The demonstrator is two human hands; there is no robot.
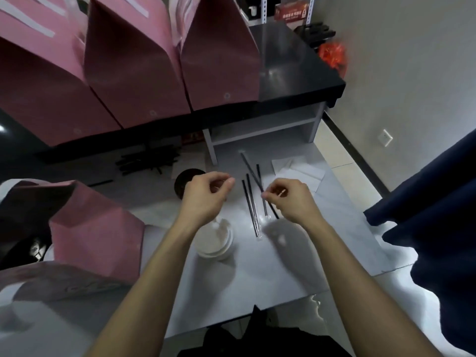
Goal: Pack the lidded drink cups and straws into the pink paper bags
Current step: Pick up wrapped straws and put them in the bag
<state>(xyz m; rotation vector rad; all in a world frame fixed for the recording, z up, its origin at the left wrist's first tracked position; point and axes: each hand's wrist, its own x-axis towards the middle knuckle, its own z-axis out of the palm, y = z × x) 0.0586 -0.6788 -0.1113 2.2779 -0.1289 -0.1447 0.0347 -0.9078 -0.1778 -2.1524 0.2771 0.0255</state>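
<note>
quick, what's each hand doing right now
Left hand: fingers curled, pinched at the tips; holding anything cannot be told.
Right hand: pinched shut on a wrapped straw.

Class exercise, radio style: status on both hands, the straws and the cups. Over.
Right hand pinching one wrapped black straw. Left hand loosely curled, empty. White lidded cup unpacked on the white table. Nothing blocking.

**Not much to read here**

Only real lettering I can spot is on the red box [290,12] up on the far shelf — a couple of rows of pale characters, possibly Chinese, but too blurry to make out. The pink paper bags [134,73] carry small round marks near their bottom edges — no legible text in them. Nothing else bears writing I can read.
</note>
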